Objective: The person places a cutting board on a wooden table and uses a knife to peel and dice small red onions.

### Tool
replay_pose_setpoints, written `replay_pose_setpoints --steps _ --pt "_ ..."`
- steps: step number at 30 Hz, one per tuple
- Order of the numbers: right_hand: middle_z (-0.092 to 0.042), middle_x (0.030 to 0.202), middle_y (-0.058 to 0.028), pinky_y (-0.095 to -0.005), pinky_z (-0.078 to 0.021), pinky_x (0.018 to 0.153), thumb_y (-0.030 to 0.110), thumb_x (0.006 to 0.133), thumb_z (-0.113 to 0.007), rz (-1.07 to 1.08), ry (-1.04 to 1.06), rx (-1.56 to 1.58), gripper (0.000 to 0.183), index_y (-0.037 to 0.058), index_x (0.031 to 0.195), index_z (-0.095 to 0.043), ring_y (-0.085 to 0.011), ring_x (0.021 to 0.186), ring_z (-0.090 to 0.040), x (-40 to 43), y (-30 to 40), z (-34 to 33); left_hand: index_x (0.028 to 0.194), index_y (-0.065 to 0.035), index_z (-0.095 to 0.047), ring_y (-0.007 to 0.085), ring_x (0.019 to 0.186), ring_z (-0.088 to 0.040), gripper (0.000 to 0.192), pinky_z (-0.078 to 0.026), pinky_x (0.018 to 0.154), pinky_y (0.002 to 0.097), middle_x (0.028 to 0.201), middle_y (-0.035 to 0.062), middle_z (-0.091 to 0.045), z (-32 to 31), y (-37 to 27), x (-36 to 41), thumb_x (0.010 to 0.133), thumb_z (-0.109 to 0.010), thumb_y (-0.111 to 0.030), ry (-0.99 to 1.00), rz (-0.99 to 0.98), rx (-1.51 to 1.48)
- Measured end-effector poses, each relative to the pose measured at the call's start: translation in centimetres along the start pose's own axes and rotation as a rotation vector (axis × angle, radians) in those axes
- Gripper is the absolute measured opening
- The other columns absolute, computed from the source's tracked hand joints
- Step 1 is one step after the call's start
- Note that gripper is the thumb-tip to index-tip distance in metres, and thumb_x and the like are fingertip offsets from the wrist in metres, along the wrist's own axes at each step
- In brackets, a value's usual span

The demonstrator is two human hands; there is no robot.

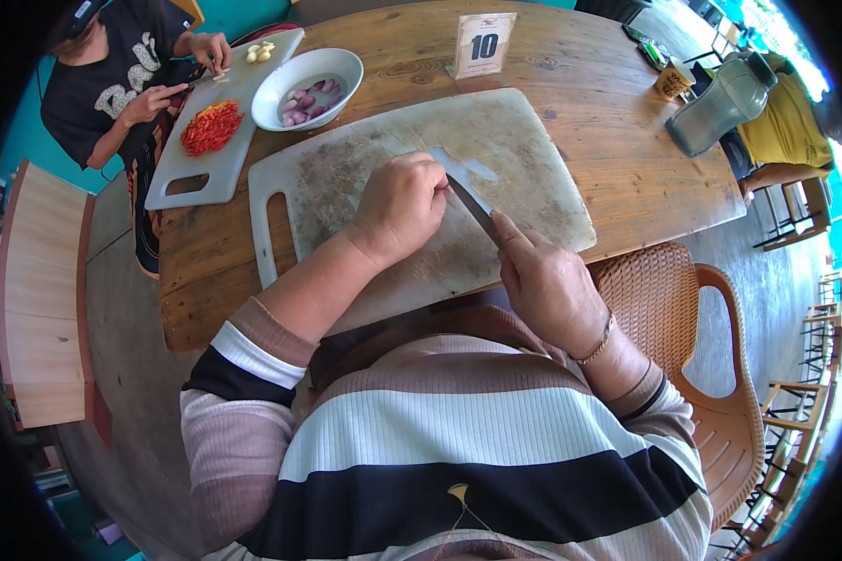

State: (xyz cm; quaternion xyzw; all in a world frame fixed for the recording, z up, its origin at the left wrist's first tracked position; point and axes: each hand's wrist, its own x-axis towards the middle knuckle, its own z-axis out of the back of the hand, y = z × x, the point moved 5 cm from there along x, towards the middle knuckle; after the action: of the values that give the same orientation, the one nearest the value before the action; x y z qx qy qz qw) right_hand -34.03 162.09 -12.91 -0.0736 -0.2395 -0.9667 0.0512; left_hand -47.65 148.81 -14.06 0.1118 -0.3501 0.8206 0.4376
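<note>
My right hand (551,287) grips a kitchen knife (478,212) by its handle, the blade slanting up and left. My left hand (401,207) is curled, thumb against the fingers, right at the blade's tip. Whether it pinches the tip or something small is hidden. Both hands are over a large, stained white plastic cutting board (533,151) with a handle slot on its left side. A wet-looking light patch shows on the board beyond the blade.
A co-worker's hand (147,105) holds a knife over another white board (217,186) bearing chopped red chillies (212,129) and garlic cloves (259,52). Nearby are a bowl (258,111) of shallots (305,105), a table-number stand (484,45), a paper cup (674,78) and a bottle (719,105).
</note>
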Motion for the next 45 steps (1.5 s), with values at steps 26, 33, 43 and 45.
replay_pose_setpoints --steps 26,33,43,45 --pt "-0.066 0.086 -0.0224 -0.0490 -0.0545 0.068 0.002 0.087 -0.056 0.013 0.065 -0.013 0.046 0.0011 0.132 -0.048 -0.0400 0.077 -0.069 0.7 -0.1 0.2 0.077 0.0018 -0.063 0.0375 0.076 -0.064 0.007 -0.051 0.067 0.0431 0.081 0.0178 -0.064 0.0 -0.2 -0.3 0.075 -0.070 0.000 -0.035 0.026 0.031" --pt "-0.066 0.085 -0.0209 -0.0473 -0.0531 0.067 0.011 0.094 -0.056 -0.076 0.138 -0.106 0.040 0.0016 0.133 -0.054 -0.0398 0.076 -0.067 2.2 -0.2 -0.8 0.077 0.0018 -0.064 0.0361 0.076 -0.064 0.005 -0.051 0.067 0.0424 0.083 0.0172 -0.064 0.0 0.0 -0.5 0.076 -0.069 0.000 -0.049 0.047 0.035" --pt "-0.066 0.082 -0.0221 -0.0488 -0.0548 0.065 0.007 0.090 -0.058 0.022 0.043 -0.005 0.048 0.0036 0.137 -0.046 -0.0407 0.074 -0.068 0.5 0.0 0.3 0.075 0.0006 -0.066 0.0371 0.080 -0.064 0.004 -0.053 0.073 0.0458 0.083 0.0169 -0.063 0.0 0.1 -0.3 0.078 -0.067 -0.002 0.031 0.105 0.048" --pt "-0.066 0.082 -0.0221 -0.0486 -0.0549 0.064 0.007 0.090 -0.058 0.015 0.057 -0.010 0.048 0.0036 0.137 -0.045 -0.0409 0.074 -0.068 0.8 0.0 0.3 0.074 0.0012 -0.064 0.0357 0.074 -0.063 0.005 -0.051 0.067 0.0430 0.080 0.0166 -0.063 0.1 0.0 -0.3 0.076 -0.068 0.000 -0.020 0.043 0.055"
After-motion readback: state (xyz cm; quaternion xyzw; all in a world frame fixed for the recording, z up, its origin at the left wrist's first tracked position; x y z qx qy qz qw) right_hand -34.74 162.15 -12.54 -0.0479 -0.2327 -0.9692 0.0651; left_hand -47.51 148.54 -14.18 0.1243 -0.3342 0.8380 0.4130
